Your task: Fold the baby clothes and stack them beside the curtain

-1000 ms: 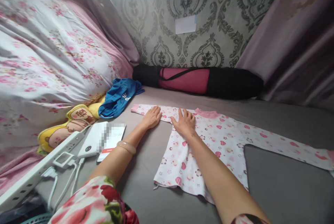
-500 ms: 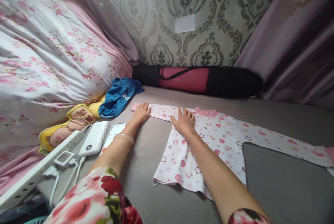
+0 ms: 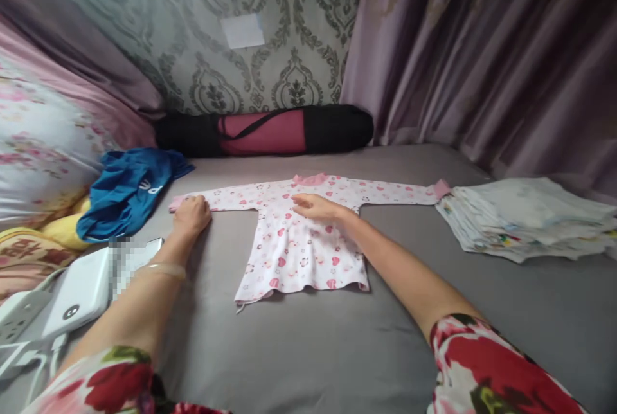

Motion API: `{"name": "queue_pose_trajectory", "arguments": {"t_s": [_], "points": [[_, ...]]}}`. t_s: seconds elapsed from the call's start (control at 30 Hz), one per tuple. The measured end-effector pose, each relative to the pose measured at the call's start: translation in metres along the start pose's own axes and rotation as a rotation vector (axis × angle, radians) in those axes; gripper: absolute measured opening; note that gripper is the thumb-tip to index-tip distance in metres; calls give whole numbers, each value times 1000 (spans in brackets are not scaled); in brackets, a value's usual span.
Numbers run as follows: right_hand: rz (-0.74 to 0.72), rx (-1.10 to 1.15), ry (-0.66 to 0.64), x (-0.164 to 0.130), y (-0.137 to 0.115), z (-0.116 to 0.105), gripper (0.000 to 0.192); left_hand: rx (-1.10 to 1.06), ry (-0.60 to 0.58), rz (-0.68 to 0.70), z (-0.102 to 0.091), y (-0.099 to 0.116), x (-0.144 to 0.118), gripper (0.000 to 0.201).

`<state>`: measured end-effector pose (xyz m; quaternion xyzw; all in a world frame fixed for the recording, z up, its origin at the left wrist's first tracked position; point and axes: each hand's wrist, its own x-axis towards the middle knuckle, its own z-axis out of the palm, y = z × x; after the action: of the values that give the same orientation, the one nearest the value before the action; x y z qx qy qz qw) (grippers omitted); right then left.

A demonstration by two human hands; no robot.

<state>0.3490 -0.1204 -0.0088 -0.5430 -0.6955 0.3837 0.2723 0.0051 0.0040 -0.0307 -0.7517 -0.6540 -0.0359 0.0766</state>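
Observation:
A small white baby shirt (image 3: 299, 243) with pink hearts lies spread flat on the grey bed sheet (image 3: 308, 350), both sleeves stretched out sideways. My left hand (image 3: 191, 216) rests palm down on the end of its left sleeve, near the pink cuff. My right hand (image 3: 315, 206) lies flat on the chest of the shirt, just below the pink collar. Neither hand grips anything; the fingers are extended on the cloth.
A stack of folded pale cloths (image 3: 525, 216) sits at the right. A blue garment (image 3: 128, 189) lies crumpled at the left, by the floral quilt (image 3: 43, 144). A white power bank (image 3: 77, 292) and power strip lie near my left arm. A rolled pink-and-black mat (image 3: 265, 132) lines the wall.
My view has swung right, bringing the whole shirt and the folded stack into sight. My left hand slid outward along the sleeve to its cuff. My right hand stayed near the collar.

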Motion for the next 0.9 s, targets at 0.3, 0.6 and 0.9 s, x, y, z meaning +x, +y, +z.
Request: {"name": "queue_pose_trajectory", "arguments": {"t_s": [0.3, 0.6, 0.9], "points": [[163, -58, 544, -91, 70, -91, 24, -210, -5, 156, -42, 53, -53, 42], [126, -565, 341, -99, 87, -88, 40, -554, -208, 1179, -102, 219, -203, 54], [128, -633, 369, -96, 89, -80, 29, -340, -68, 1224, -77, 257, -210, 37]]}}
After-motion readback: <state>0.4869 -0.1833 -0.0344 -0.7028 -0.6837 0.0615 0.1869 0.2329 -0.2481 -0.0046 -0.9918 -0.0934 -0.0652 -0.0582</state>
